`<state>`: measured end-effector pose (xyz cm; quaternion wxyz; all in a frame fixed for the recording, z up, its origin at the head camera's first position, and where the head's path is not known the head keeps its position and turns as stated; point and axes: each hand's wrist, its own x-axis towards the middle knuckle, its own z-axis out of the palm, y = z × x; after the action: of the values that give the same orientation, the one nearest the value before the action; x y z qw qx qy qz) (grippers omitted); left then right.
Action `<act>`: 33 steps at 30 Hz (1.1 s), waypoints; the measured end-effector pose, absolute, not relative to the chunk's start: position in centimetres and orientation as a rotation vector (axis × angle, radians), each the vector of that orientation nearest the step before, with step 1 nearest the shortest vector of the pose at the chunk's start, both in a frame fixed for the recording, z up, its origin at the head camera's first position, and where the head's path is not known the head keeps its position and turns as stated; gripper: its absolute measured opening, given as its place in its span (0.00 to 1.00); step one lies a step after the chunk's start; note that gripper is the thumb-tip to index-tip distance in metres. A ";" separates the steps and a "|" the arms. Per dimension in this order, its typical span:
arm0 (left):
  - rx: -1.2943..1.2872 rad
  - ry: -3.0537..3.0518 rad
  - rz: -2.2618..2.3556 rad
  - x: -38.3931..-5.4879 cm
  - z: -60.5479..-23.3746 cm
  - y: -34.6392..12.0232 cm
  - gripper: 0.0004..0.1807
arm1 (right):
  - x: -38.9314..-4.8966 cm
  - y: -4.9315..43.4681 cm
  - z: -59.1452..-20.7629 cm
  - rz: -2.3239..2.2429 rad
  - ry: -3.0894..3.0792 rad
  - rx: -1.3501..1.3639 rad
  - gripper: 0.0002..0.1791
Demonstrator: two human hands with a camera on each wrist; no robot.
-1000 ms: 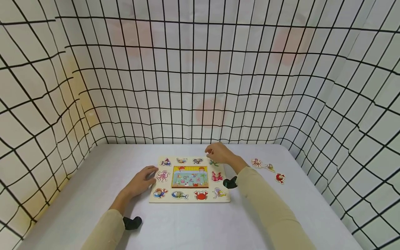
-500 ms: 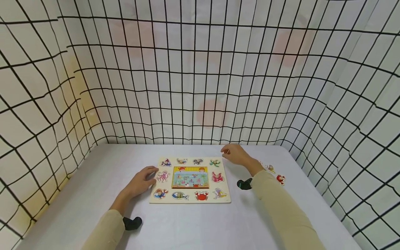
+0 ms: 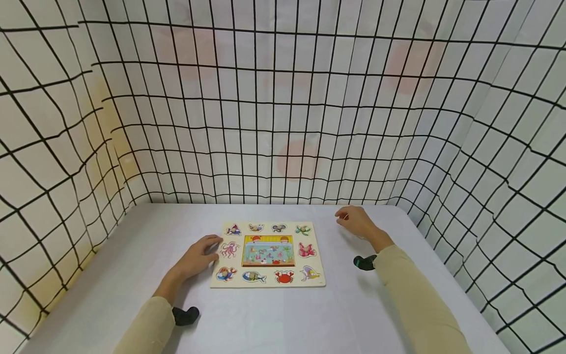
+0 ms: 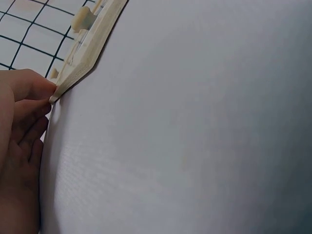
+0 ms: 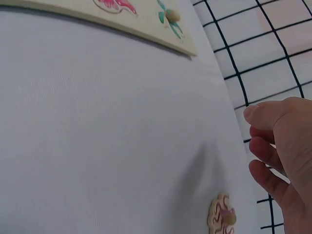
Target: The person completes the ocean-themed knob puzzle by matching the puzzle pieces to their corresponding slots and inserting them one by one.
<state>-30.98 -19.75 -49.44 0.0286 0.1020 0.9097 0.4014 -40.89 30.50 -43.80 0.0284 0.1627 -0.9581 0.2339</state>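
A wooden peg puzzle board [image 3: 267, 283] with sea-animal shapes lies flat on the table. My left hand [image 3: 199, 256] touches its left edge; in the left wrist view, a fingertip [image 4: 46, 88] meets the board's corner. My right hand [image 3: 355, 221] hovers right of the board, fingers loosely bent, nothing between them. A green turtle piece [image 5: 173, 16] with a round knob sits in the board's far right corner. Below my right hand, an octopus piece [image 5: 222, 217] lies on the table. The head view has the loose pieces hidden behind my right arm.
White cloth covers the table [image 3: 265, 319]. A black wire grid [image 3: 274, 147] encloses the back and both sides. A dark wrist strap mount [image 3: 185, 316] shows on the left arm, another mount [image 3: 364, 263] on the right.
My right hand has moved right, from above the turtle piece to past the board's right edge. The right arm now covers the loose pieces. My left hand has stayed at the board's edge.
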 end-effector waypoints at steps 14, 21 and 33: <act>0.286 2.797 1.232 -31.2 -49.8 -19.9 0.30 | -40.7 35.1 -45.2 0.681 -2.966 0.389 0.13; 0.277 2.791 1.230 -31.1 -49.8 -20.0 0.30 | -40.4 36.2 -46.0 0.692 -2.975 0.343 0.11; 0.281 2.796 1.219 -31.0 -49.3 -19.7 0.30 | -39.9 37.6 -47.1 0.686 -3.029 0.310 0.08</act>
<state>-31.02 -19.75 -49.32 0.0391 0.0915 0.9121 0.3976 -39.89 37.58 -47.13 0.0102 0.0993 -0.9704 0.2197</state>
